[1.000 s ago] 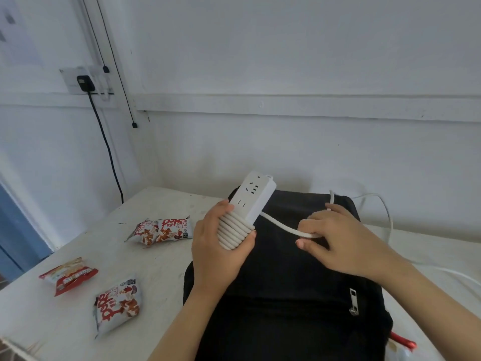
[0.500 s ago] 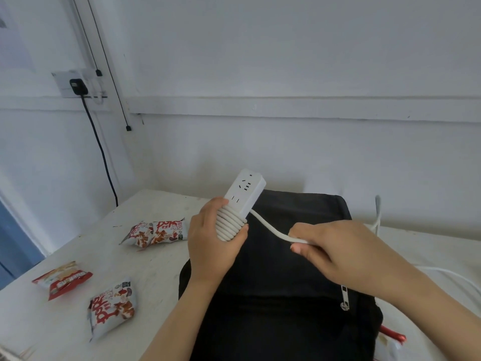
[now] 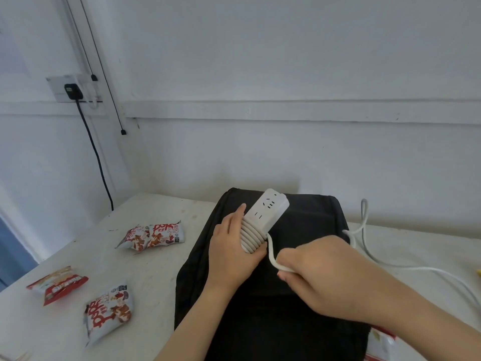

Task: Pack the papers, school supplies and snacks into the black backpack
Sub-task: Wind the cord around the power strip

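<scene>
**Cord wind on the power strip, held over the bag**

Left hand (image 3: 231,254): fingers curled round the wound end of the white power strip (image 3: 269,208). The thumb clamps the coils and the forefinger lies up its side. Right hand (image 3: 325,278): thumb and fingers pinch the cord (image 3: 272,252) at 5 o'clock of the coils, with a short curve of cord between the two hands. The rest of the cord trails off toward 3 o'clock across the table (image 3: 161,272), one loop standing up near the wall.

Both hands are over the black backpack (image 3: 312,222), which lies flat at centre. No opening shows from here. Three snack packets (image 3: 153,235) lie on the table at 9 o'clock of the bag, none packed. Another red-and-white packet peeks out at 5 o'clock, mostly hidden.

Judgement: the step in hand is winding the cord.
- Hold light tension in the pinch.
- Lay each turn snug beside the last, not over it.
- Let slack slide through the fingers.
- Pin each new turn with the left thumb.
- Watch the trailing loop for snags at the bag's corner.
</scene>
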Tool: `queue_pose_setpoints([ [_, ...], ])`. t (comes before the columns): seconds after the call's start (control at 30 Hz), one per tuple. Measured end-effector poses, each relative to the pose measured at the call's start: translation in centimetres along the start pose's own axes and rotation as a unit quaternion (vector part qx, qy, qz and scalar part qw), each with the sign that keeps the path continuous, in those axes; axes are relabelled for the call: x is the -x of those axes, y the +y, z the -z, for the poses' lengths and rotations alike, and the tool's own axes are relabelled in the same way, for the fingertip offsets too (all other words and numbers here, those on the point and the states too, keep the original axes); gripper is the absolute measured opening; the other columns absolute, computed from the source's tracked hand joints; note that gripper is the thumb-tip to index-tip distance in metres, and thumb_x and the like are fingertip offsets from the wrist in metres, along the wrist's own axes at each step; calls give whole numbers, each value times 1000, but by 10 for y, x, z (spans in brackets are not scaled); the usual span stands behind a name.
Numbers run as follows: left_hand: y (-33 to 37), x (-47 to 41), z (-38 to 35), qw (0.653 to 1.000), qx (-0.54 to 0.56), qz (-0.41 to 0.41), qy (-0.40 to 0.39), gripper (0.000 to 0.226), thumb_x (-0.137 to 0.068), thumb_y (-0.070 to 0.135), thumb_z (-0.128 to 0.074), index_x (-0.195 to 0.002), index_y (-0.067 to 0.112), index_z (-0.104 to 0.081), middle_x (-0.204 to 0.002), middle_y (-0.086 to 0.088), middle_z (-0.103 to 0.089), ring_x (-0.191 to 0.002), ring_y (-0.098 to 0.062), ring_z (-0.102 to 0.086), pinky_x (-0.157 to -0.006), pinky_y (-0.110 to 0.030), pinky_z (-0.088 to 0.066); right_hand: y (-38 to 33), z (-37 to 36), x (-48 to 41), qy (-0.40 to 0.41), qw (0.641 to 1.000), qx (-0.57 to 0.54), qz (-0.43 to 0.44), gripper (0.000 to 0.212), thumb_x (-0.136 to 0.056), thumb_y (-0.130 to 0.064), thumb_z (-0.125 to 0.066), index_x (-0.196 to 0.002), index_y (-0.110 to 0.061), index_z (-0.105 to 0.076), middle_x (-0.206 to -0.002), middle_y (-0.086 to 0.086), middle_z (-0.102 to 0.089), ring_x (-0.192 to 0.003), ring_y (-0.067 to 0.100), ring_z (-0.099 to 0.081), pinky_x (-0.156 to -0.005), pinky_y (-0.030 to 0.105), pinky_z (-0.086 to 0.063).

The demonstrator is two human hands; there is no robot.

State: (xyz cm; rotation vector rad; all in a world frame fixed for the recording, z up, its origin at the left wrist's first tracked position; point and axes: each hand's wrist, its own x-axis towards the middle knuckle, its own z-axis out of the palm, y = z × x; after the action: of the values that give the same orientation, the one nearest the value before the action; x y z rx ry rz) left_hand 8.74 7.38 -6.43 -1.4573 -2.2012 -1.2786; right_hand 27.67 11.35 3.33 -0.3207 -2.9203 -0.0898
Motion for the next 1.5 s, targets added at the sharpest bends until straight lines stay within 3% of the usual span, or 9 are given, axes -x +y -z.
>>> queue_pose_setpoints([
  [0.2, 7, 7, 11, 993, 87, -34, -77, 111, -66, 45, -77, -144, 45, 2, -119, 21, -47, -107, -2, -46, -91, -20, -41, 19, 30, -11, 66, 997, 25, 18, 37, -87, -50, -20, -78, -30, -50, -61, -12, -52, -52, 8, -46, -47, 16, -23],
  [0.37, 24, 16, 17, 981, 101, -116, -119, 101, -67, 40, -77, -145, 33, -13, -131, 42, -27, -121, 6, -35, -105, -25, -33, 41, 61, -37, 115, 993, -2, -8, 20, -85, -50, -50, -79, -33, -60, -69, -15, -61, -65, 3, -52, -57, 14, -31],
  [0.47, 32, 20, 24, 975, 124, -157, -98, 96, -68, 40, -77, -139, 46, -13, -132, 28, -37, -122, -2, -40, -103, -15, -30, 57, 69, -52, 110, 991, -62, -40, 17, -76, -50, -60, -74, -33, -60, -61, -12, -56, -65, 0, -51, -56, 20, -34],
  [0.7, 38, 16, 30, 950, 59, -306, -12, 69, -77, 36, -72, -136, 35, -36, -133, 0, -42, -118, -17, -45, -93, -38, -45, 84, 65, -68, 12, 946, -316, -75, 20, -69, -33, -80, -70, -20, -66, -58, 5, -55, -49, 8, -45, -50, 12, -36],
  [1.0, 43, 14, 30, 968, 145, -206, 18, 60, -69, 33, -77, -120, 27, -46, -133, 5, -43, -118, -18, -48, -88, -32, -50, 99, 24, -58, -19, 872, -477, -105, 11, -88, -12, -62, -89, -14, -73, -79, 5, -71, -69, 24, -63, -64, 30, -46],
  [1.13, 43, 11, 33, 968, 205, -133, 58, 58, -67, 30, -77, -116, 29, -47, -141, 7, -43, -120, -11, -49, -89, -27, -49, 99, 8, -43, -18, 850, -510, -131, 37, -86, -23, -60, -49, -27, -64, -45, -2, -47, -40, 12, -38, -50, 25, -34],
  [1.2, 41, 9, 34, 970, 199, -125, 66, 58, -68, 31, -77, -117, 29, -46, -140, 10, -44, -117, -14, -51, -85, -31, -52, 96, 0, -36, 4, 845, -520, -129, 32, -89, -33, -57, -59, -31, -68, -48, 2, -41, -43, 11, -39, -55, 22, -39],
  [1.3, 39, 4, 36, 971, 191, -114, 81, 59, -68, 33, -76, -117, 28, -45, -133, 11, -48, -116, -16, -50, -83, -32, -53, 94, -12, -26, 19, 871, -473, -133, 29, -86, -40, -50, -88, -23, -73, -50, 0, -46, -51, 10, -49, -63, 8, -40],
  [1.5, 26, -2, 30, 980, 179, -36, 73, 61, -65, 48, -72, -117, 31, -44, -125, 18, -47, -116, -5, -46, -85, -21, -51, 95, -34, -5, 13, 934, -329, -140, 22, -97, -26, -47, -76, -23, -53, -65, -7, -57, -61, 2, -50, -62, 15, -36],
])
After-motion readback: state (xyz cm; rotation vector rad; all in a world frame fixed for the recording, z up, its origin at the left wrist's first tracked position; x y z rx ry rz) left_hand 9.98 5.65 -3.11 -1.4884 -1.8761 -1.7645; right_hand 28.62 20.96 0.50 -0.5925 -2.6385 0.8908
